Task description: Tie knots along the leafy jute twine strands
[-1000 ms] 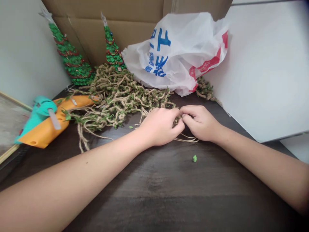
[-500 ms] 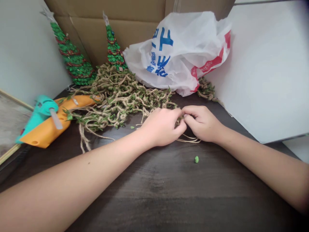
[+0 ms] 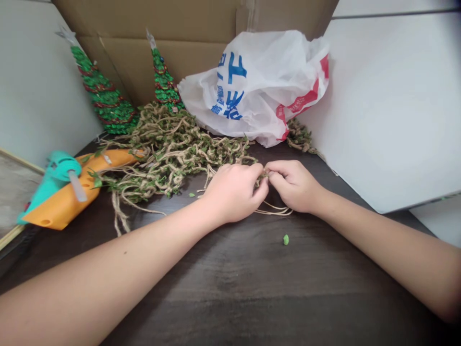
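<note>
At the far left, a gold-edged framed board [image 3: 14, 192] leans just beside an orange-and-teal hot glue gun [image 3: 61, 209], which lies on the dark wood tabletop [image 3: 252, 288] with a pale glue stick [image 3: 77, 185] in it. Behind it, two green sequin trees [image 3: 104, 98] [image 3: 163, 81] with red trim and silver star tips stand against a cardboard box [image 3: 194, 29]. A jute twine garland [image 3: 169, 154] set with small green leaves sprawls across the tabletop, touching the glue gun. The left hand [image 3: 232, 192] and right hand [image 3: 293, 185] are curled, their fingertips meeting and pinching a strand of it, with loose twine trailing beneath. Behind them slumps a crumpled white plastic bag [image 3: 252, 91], printed with large blue characters, too folded to read, and a red band. A single green leaf [image 3: 285, 239] lies apart on the tabletop, and a white board [image 3: 382, 110] leans at the right.
</note>
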Motion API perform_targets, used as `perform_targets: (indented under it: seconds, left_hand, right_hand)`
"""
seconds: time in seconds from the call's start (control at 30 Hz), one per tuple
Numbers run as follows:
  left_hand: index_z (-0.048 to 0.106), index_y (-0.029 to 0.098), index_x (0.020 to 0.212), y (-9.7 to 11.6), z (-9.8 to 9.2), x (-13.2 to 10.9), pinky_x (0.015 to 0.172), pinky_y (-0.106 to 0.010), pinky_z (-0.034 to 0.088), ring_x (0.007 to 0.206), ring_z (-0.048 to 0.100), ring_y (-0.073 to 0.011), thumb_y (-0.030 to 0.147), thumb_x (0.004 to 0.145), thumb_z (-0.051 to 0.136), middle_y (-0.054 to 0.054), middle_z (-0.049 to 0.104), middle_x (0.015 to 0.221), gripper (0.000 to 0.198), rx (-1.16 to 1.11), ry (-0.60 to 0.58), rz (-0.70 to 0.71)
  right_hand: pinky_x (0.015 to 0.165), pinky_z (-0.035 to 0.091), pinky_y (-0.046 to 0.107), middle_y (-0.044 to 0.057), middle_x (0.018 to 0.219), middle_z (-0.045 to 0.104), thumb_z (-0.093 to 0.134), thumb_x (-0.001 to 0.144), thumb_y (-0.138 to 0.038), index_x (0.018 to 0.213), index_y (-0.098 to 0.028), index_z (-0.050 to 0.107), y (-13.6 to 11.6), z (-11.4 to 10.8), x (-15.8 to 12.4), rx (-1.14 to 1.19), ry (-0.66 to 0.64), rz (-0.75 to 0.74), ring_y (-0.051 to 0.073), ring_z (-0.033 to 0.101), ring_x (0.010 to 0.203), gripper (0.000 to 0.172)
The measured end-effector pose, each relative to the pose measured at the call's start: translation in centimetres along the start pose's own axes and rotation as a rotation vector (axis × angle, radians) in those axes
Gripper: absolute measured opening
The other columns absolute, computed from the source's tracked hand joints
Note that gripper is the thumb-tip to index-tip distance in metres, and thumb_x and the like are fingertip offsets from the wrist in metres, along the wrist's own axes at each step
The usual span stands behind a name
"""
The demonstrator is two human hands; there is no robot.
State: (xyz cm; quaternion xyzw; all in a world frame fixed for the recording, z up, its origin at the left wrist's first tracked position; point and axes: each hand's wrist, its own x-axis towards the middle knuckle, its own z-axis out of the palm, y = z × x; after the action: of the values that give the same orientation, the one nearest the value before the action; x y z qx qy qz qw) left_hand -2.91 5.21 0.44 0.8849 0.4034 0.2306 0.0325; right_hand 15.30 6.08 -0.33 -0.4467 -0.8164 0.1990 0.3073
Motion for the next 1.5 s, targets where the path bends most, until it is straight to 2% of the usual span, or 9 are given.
perform_targets:
  seconds: [0.23, 0.33, 0.8, 1.03, 1.13, 1.2, 1.33, 1.43, 1.5]
  left_hand:
    - [0.062, 0.018, 0.087, -0.17, 0.06, 0.02, 0.064, -0.031, 0.043, 0.067, 0.063, -0.0203, 0.032, 0.096, 0.045, -0.005, 0.067, 0.073, 0.024, 0.011, -0.017, 0.012]
    - [0.062, 0.018, 0.086, -0.27, 0.14, 0.02, 0.062, -0.031, 0.041, 0.067, 0.063, -0.0199, 0.031, 0.095, 0.045, -0.004, 0.067, 0.074, 0.023, 0.004, -0.011, 0.008]
    - [0.061, 0.019, 0.086, -0.28, 0.11, 0.05, 0.060, -0.031, 0.038, 0.067, 0.063, -0.0203, 0.033, 0.097, 0.042, -0.003, 0.067, 0.073, 0.026, 0.026, 0.006, 0.016]
    - [0.057, 0.019, 0.076, -0.41, 0.26, 0.10, 0.061, -0.033, 0.039, 0.064, 0.060, -0.0209, 0.035, 0.095, 0.045, -0.003, 0.063, 0.068, 0.027, 0.075, -0.016, 0.019]
    - [0.055, 0.019, 0.080, -0.35, 0.21, 0.10, 0.060, -0.032, 0.039, 0.064, 0.059, -0.0196, 0.033, 0.094, 0.046, -0.003, 0.063, 0.070, 0.022, 0.032, -0.012, -0.002]
    - [0.056, 0.018, 0.090, -0.29, 0.11, 0.07, 0.061, -0.032, 0.041, 0.067, 0.060, -0.0195, 0.031, 0.093, 0.050, -0.003, 0.066, 0.078, 0.014, -0.021, 0.008, -0.019]
    - [0.051, 0.018, 0.113, -0.26, -0.09, -0.05, 0.070, -0.032, 0.047, 0.081, 0.062, -0.0197, 0.030, 0.092, 0.053, -0.005, 0.067, 0.098, 0.024, -0.161, 0.046, -0.013]
    - [0.054, 0.018, 0.103, -0.35, -0.11, -0.05, 0.074, -0.033, 0.047, 0.084, 0.060, -0.0194, 0.032, 0.099, 0.044, -0.006, 0.064, 0.095, 0.018, -0.176, 0.045, 0.015]
    - [0.053, 0.018, 0.092, -0.41, -0.09, 0.00, 0.072, -0.032, 0.045, 0.080, 0.058, -0.0189, 0.033, 0.102, 0.038, -0.005, 0.062, 0.089, 0.024, -0.153, 0.037, 0.025]
  right_hand:
    - [0.058, 0.029, 0.029, -0.003, 0.058, 0.041, 0.042, 0.092, -0.024, 0.061, -0.020, 0.040, -0.18, -0.20, -0.10, 0.092, -0.011, -0.020, 0.012, 0.039, 0.057, 0.032]
    - [0.058, 0.029, 0.029, -0.004, 0.059, 0.042, 0.047, 0.093, -0.029, 0.062, -0.019, 0.042, -0.33, -0.17, -0.17, 0.058, -0.003, -0.008, 0.011, 0.039, 0.058, 0.033]
    - [0.054, 0.029, 0.028, -0.004, 0.056, 0.039, 0.050, 0.093, -0.029, 0.060, -0.020, 0.040, -0.68, -0.18, -0.21, 0.069, 0.105, -0.009, 0.011, 0.036, 0.056, 0.035]
    - [0.057, 0.031, 0.030, -0.003, 0.058, 0.040, 0.042, 0.098, -0.030, 0.060, -0.021, 0.040, -0.41, -0.31, -0.34, 0.146, 0.187, -0.051, 0.012, 0.039, 0.056, 0.039]
    - [0.059, 0.032, 0.031, -0.002, 0.061, 0.043, 0.040, 0.099, -0.029, 0.063, -0.021, 0.042, -0.26, -0.24, -0.39, 0.186, 0.195, -0.059, 0.013, 0.041, 0.058, 0.036]
    - [0.060, 0.034, 0.031, -0.002, 0.063, 0.045, 0.041, 0.098, -0.027, 0.067, -0.020, 0.044, -0.22, -0.16, -0.37, 0.200, 0.190, -0.055, 0.013, 0.043, 0.060, 0.032]
    - [0.062, 0.036, 0.030, -0.002, 0.066, 0.049, 0.046, 0.096, -0.024, 0.075, -0.020, 0.049, -0.22, -0.04, -0.28, 0.183, 0.184, -0.023, 0.013, 0.045, 0.062, 0.022]
    - [0.064, 0.037, 0.030, -0.002, 0.069, 0.050, 0.048, 0.095, -0.023, 0.080, -0.020, 0.050, -0.22, -0.08, -0.26, 0.173, 0.186, -0.028, 0.013, 0.046, 0.064, 0.016]
    - [0.066, 0.038, 0.030, -0.002, 0.072, 0.051, 0.049, 0.095, -0.022, 0.083, -0.020, 0.050, -0.22, -0.12, -0.23, 0.176, 0.191, -0.032, 0.014, 0.047, 0.066, 0.012]
